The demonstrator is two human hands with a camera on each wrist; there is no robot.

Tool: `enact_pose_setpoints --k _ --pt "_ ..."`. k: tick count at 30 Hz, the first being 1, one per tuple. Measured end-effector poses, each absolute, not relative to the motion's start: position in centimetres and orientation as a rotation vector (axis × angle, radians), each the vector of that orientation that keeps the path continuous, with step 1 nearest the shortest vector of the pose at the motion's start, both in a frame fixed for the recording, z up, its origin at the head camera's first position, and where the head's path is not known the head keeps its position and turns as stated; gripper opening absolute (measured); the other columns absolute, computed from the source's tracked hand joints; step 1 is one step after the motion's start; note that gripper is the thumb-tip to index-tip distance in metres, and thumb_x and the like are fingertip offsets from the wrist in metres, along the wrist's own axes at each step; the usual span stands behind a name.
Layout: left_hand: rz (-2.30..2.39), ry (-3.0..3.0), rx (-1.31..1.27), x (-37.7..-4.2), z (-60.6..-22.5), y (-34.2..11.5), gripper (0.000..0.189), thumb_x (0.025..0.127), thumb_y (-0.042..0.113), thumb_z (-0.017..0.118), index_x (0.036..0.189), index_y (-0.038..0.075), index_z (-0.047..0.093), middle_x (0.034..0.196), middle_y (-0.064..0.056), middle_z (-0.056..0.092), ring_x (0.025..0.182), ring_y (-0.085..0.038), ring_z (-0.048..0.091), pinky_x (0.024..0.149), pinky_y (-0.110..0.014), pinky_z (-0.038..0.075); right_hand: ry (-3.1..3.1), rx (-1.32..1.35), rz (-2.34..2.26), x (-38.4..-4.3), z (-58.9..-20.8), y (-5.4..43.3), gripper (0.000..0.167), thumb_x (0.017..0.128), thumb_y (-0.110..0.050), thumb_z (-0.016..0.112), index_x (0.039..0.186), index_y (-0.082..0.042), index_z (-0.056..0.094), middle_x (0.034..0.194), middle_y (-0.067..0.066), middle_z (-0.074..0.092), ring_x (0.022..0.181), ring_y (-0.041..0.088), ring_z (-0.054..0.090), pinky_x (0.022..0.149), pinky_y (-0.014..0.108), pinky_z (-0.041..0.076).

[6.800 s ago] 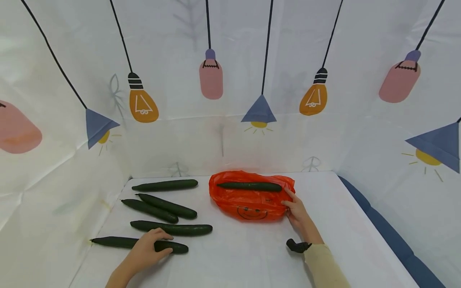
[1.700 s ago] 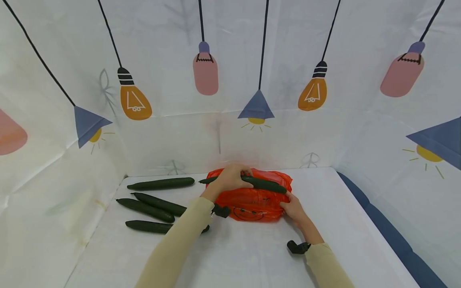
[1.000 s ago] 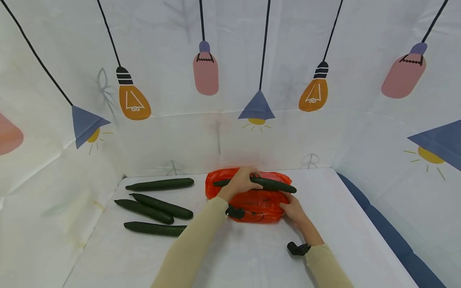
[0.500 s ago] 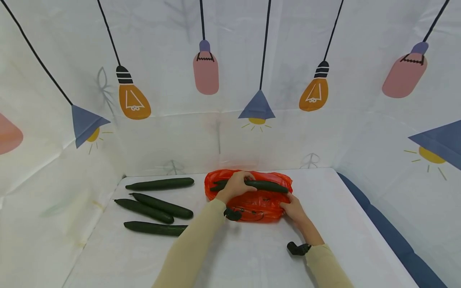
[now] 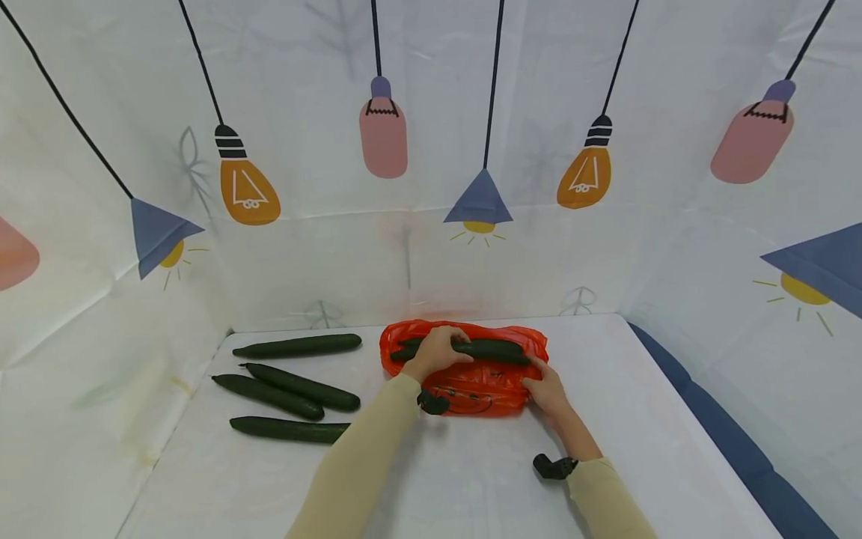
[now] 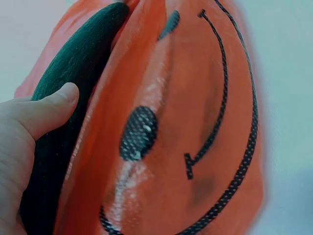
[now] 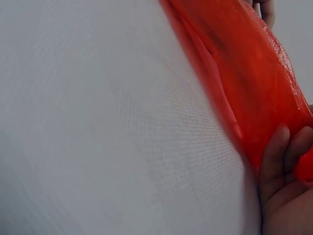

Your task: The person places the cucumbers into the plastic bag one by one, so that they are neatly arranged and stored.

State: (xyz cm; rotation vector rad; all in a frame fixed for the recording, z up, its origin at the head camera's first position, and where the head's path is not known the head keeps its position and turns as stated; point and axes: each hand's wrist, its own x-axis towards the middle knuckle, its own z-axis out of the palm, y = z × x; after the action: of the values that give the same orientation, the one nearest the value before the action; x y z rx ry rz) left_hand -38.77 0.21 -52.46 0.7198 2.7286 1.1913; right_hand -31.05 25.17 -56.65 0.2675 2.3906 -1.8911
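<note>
An orange-red plastic bag [image 5: 465,397] with a printed smiley face lies at the back of the white table, its mouth spread. My left hand [image 5: 438,350] grips a dark green cucumber [image 6: 73,68] down in the bag's mouth, thumb across its near side in the left wrist view. Just behind it in the bag lies a second cucumber [image 5: 501,346], partly hidden by that hand. At the bag's right edge, my right hand [image 5: 548,391] holds the plastic between thumb and fingers; the right wrist view shows the fingertips [image 7: 279,134] against the film.
On the left of the table [image 5: 471,479] lie several more cucumbers: one at the back [image 5: 296,346], two side by side [image 5: 310,387], and one nearer [image 5: 289,429], its right end behind the left sleeve [image 5: 364,457]. A white printed curtain [image 5: 323,262] stands close behind the table.
The left hand took the nearest cucumber from the table's front left, carried it to the bag and lowered it in beside the other. The right hand has stayed at the bag's right edge.
</note>
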Motion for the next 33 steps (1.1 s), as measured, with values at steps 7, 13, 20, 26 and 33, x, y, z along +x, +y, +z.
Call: enact_pose_setpoints --k 7,13,20,26,33 --pt "1.172 2.733 0.679 -39.0 -53.0 0.2 0.029 0.079 0.031 0.083 0.102 0.019 0.071 0.101 0.007 0.065 0.095 -0.013 0.058 0.086 -0.034 0.049 2.392 0.287 -1.897 -30.8 -56.5 24.9 0.067 0.088 0.003 0.048 0.152 -0.005 0.029 0.133 0.022 0.035 0.053 0.016 0.040 0.053 0.026 0.039" --pt "1.172 2.741 0.656 -38.9 -53.0 0.4 0.028 0.079 0.030 0.083 0.102 0.018 0.072 0.101 0.006 0.064 0.095 -0.013 0.058 0.086 -0.034 0.049 2.440 0.268 -1.881 -30.7 -56.7 24.7 0.069 0.086 0.004 0.050 0.151 -0.003 0.029 0.136 0.023 0.034 0.070 0.023 0.046 0.055 0.027 0.039" --pt "1.128 2.796 0.629 -39.0 -53.6 0.5 0.029 0.079 0.033 0.082 0.102 0.018 0.073 0.104 0.006 0.064 0.099 -0.014 0.057 0.089 -0.035 0.048 2.490 0.251 -1.824 -30.9 -57.1 24.6 0.070 0.087 0.005 0.049 0.152 -0.003 0.027 0.151 0.021 0.027 0.125 0.036 0.027 0.078 0.033 0.041" --pt "1.122 2.801 0.619 -39.2 -54.1 0.4 0.028 0.079 0.034 0.082 0.102 0.018 0.074 0.106 0.005 0.064 0.101 -0.015 0.055 0.090 -0.037 0.046 2.486 0.244 -1.831 -30.9 -57.2 24.6 0.070 0.086 0.005 0.049 0.152 -0.003 0.027 0.153 0.021 0.024 0.126 0.036 0.027 0.093 0.043 0.040" --pt "1.079 2.824 0.637 -39.1 -54.0 0.4 0.028 0.079 0.034 0.082 0.101 0.017 0.074 0.102 0.005 0.062 0.098 -0.014 0.053 0.090 -0.037 0.044 2.480 0.243 -1.828 -31.0 -57.2 24.7 0.069 0.087 0.005 0.049 0.152 -0.003 0.028 0.155 0.022 0.021 0.132 0.037 0.024 0.107 0.054 0.031"
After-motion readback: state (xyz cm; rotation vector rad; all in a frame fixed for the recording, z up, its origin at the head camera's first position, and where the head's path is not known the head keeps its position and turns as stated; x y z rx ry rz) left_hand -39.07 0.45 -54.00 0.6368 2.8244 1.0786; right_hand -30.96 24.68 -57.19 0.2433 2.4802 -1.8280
